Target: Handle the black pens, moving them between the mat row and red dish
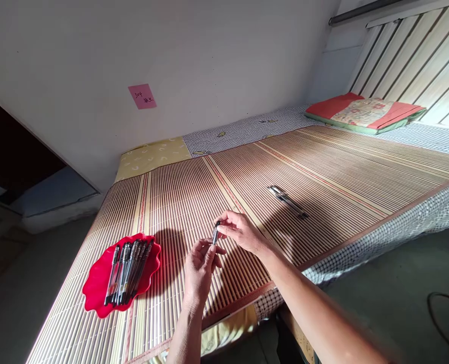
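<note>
I have both hands meeting over the woven mat [171,202], near its front edge, with one slim black-capped pen [215,234] held upright between them. My left hand [200,264] is closed narrow on the lower part of the pen, thumb pressed against the fingers. My right hand [242,232] comes in from about four o'clock and has its thumb and forefinger pinched at the dark upper end — so the two grips sit one above the other on the same pen.

From that pen, at eight o'clock, I see a red scalloped plate [93,275] resting on the mat. A bunch of clear-bodied pens [125,273] lies across it, packed side by side, their clips towards twelve and their tips towards six. At two o'clock from my hands, loose pens [288,201] lie close together on the mat, well apart from the plate; I cannot tell their exact number.

The mat covers most of a bed, with a checked sheet [360,253] showing along its edges. Farther off, between one and two o'clock, folded bedding [366,112] sits on that sheet — red, green and floral. At eleven o'clock a pink note [143,96] with handwriting is on the wall [228,50].
</note>
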A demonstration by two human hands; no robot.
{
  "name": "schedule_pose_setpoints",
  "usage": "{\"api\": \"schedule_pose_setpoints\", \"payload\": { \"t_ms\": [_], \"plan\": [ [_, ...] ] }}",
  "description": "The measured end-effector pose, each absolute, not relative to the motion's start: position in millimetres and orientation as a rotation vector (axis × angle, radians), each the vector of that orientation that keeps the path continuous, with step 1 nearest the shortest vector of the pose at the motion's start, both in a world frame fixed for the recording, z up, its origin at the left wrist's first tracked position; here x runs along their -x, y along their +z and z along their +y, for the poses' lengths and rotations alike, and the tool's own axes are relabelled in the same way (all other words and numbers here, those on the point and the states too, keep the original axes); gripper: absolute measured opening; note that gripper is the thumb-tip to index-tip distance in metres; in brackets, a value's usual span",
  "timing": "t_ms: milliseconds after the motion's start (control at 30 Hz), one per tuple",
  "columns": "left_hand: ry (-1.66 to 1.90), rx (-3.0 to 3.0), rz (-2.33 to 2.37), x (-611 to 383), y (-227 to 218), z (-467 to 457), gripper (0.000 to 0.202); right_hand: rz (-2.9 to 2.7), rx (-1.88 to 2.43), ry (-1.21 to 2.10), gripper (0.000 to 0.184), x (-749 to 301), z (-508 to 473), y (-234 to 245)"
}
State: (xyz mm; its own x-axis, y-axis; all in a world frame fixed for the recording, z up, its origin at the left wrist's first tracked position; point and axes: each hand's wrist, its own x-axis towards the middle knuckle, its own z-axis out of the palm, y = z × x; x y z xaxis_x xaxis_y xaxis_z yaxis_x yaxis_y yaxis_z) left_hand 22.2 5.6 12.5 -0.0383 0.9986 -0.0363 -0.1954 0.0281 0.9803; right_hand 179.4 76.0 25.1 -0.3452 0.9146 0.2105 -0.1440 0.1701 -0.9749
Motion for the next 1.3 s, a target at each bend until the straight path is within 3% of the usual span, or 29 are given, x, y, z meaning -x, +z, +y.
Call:
{"api": "schedule_pose_setpoints", "payload": {
  "t_ms": [200, 467, 767, 967, 1067, 1300],
  "plan": [
    [1.354, -0.997, 1.112, -22.6, 9.3, 4.1, 0.032, -1.473, 0.787, 1.385, 0.018, -175.0, 75.0, 21.7],
    [1.279, -0.915, 0.964, -21.7, 7.9, 9.1, 0.037, -1.373, 0.808, 1.406, 0.035, -173.4, 71.8, 17.2],
    [1.273, -0.954, 1.076, -25.2, 7.8, 5.8, 0.040, -1.325, 0.876, 1.437, 0.039, -166.5, 71.7, 11.4],
    [1.423, -1.276, 1.643, 18.3, 26.0, 3.4, 0.010, -1.335, 0.972, 1.354, 0.052, -156.6, 73.7, -9.7],
    [1.499, -1.386, 2.070, 75.4, 48.6, -7.9, 0.012, -1.455, 1.030, 1.274, 0.059, -150.1, 77.3, -30.1],
    [1.376, -1.210, 2.681, 176.3, 34.5, -23.6, 0.019, -1.625, 1.050, 1.033, 0.036, -144.7, 80.0, -50.3]
  ]
}}
